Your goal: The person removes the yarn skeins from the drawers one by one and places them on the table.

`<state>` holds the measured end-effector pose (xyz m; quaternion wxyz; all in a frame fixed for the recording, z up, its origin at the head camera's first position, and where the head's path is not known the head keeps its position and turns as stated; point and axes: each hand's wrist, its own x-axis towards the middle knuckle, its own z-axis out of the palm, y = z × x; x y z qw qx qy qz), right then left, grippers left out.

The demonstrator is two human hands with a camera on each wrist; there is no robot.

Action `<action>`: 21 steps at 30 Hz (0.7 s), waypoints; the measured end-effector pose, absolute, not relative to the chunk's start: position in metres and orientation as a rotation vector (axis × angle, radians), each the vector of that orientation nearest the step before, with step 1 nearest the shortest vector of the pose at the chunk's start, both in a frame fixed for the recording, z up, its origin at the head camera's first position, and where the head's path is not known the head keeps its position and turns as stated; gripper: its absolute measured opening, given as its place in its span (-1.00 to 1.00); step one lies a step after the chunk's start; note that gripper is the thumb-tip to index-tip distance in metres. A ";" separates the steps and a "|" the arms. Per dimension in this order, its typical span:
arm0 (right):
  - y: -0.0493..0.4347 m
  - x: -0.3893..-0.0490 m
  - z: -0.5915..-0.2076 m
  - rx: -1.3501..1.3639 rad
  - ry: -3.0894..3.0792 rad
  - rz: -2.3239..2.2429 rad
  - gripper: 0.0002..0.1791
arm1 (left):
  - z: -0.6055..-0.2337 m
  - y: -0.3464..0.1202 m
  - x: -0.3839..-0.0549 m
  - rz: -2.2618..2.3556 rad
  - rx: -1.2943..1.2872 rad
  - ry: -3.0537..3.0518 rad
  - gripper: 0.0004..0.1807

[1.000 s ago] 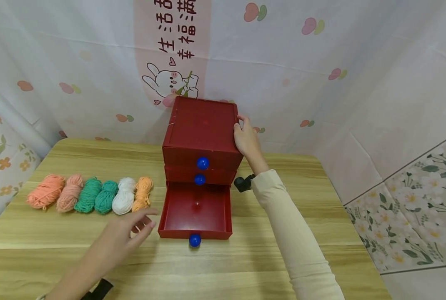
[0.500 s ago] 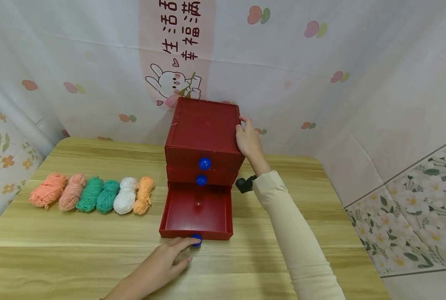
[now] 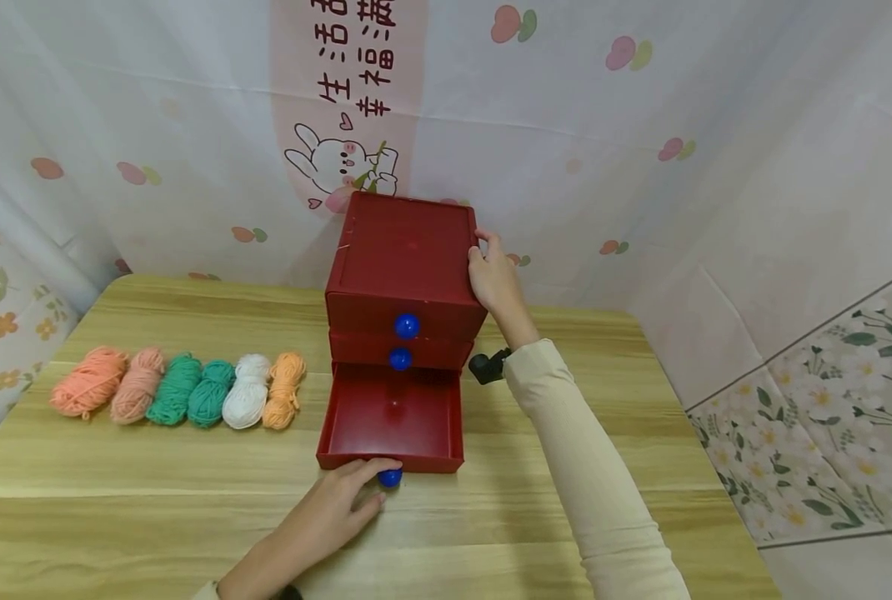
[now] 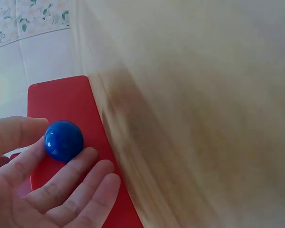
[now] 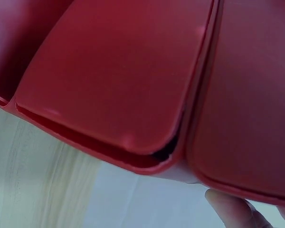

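A red drawer cabinet stands against the back curtain, its bottom drawer pulled out with nothing inside. At the drawer's front, the left hand holds a round blue knob. In the left wrist view, thumb and fingers surround that knob, with the red drawer front behind it. The right hand grips the cabinet's upper right edge, thumb over the top. Only some fingertips show at the cabinet's edge in the right wrist view; the other fingers are hidden.
Several yarn skeins lie in a row on the wood-grain table at the left, including a coral skein and a white skein. Two upper drawers with blue knobs are closed. A dark wrist camera sits by the right sleeve.
The left hand has moved right, from beside the drawer onto its knob. The bottom drawer has slid in very slightly. The right hand keeps its hold on the cabinet.
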<state>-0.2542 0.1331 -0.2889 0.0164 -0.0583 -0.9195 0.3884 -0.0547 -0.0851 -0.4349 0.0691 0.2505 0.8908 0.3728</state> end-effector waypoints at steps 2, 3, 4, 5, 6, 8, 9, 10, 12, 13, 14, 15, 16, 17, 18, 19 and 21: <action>0.132 -0.254 -0.289 -0.181 -2.856 1.208 -0.51 | -0.435 -0.084 -0.058 1.104 0.758 2.717 -0.58; 0.132 -0.254 -0.289 -0.183 -2.853 1.211 -0.51 | -0.435 -0.084 -0.060 1.100 0.758 2.728 -0.59; 0.132 -0.254 -0.289 -0.185 -2.851 1.212 -0.51 | -0.436 -0.083 -0.062 1.096 0.759 2.740 -0.60; 0.131 -0.254 -0.289 -0.184 -2.850 1.216 -0.51 | -0.435 -0.083 -0.063 1.093 0.758 2.749 -0.60; 0.131 -0.254 -0.289 -0.184 -2.848 1.218 -0.51 | -0.435 -0.082 -0.065 1.091 0.757 2.758 -0.61; 0.131 -0.254 -0.289 -0.187 -2.849 1.214 -0.51 | -0.434 -0.081 -0.069 1.089 0.755 2.768 -0.62; 0.131 -0.254 -0.289 -0.187 -2.853 1.208 -0.51 | -0.433 -0.080 -0.071 1.087 0.753 2.770 -0.62; 0.131 -0.254 -0.289 -0.188 -2.856 1.203 -0.51 | -0.432 -0.079 -0.073 1.082 0.753 2.774 -0.62; 0.131 -0.254 -0.289 -0.193 -2.854 1.201 -0.51 | -0.431 -0.078 -0.077 1.085 0.754 2.775 -0.63; 0.132 -0.254 -0.289 -0.194 -2.852 1.201 -0.51 | -0.430 -0.078 -0.079 1.089 0.754 2.774 -0.63; 0.132 -0.254 -0.289 -0.194 -2.852 1.201 -0.51 | -0.429 -0.077 -0.081 1.093 0.753 2.773 -0.63; 0.132 -0.253 -0.289 -0.196 -2.854 1.201 -0.51 | -0.429 -0.077 -0.083 1.100 0.751 2.774 -0.64; 0.132 -0.253 -0.289 -0.195 -2.854 1.203 -0.51 | -0.429 -0.077 -0.084 1.107 0.746 2.775 -0.64; 0.132 -0.253 -0.289 -0.195 -2.854 1.202 -0.51 | -0.429 -0.076 -0.086 1.114 0.742 2.778 -0.64; 0.132 -0.253 -0.289 -0.195 -2.856 1.201 -0.51 | -0.429 -0.076 -0.089 1.116 0.740 2.787 -0.64; 0.132 -0.253 -0.289 -0.196 -2.853 1.201 -0.51 | -0.429 -0.075 -0.091 1.114 0.737 2.798 -0.64; 0.132 -0.253 -0.289 -0.202 -2.848 1.200 -0.51 | -0.430 -0.073 -0.098 1.114 0.734 2.816 -0.63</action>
